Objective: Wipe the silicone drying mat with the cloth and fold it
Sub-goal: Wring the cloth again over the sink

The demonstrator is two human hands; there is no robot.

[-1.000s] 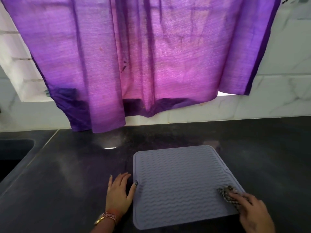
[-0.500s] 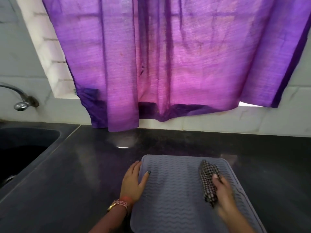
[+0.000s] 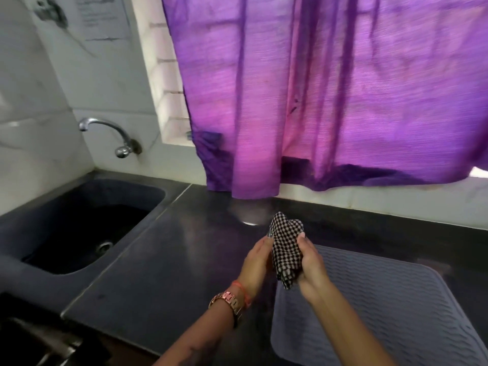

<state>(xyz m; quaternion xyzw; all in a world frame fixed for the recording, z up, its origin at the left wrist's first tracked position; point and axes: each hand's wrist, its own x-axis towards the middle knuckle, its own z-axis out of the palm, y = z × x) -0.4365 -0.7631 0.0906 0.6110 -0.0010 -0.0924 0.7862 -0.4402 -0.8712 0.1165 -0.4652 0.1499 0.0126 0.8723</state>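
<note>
Both forearms are bare, with no sleeves in view. The left wrist carries a rose-gold metal link watch [image 3: 229, 303] and, just beside it toward the hand, a thin orange-pink thread band [image 3: 241, 288]. The left hand [image 3: 255, 262] shows a dark glossy painted thumbnail; the right hand [image 3: 311, 262] wears nothing

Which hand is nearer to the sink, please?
Left. The left hand holds the cloth on the side toward the sink; the right hand is farther, above the mat.
</note>
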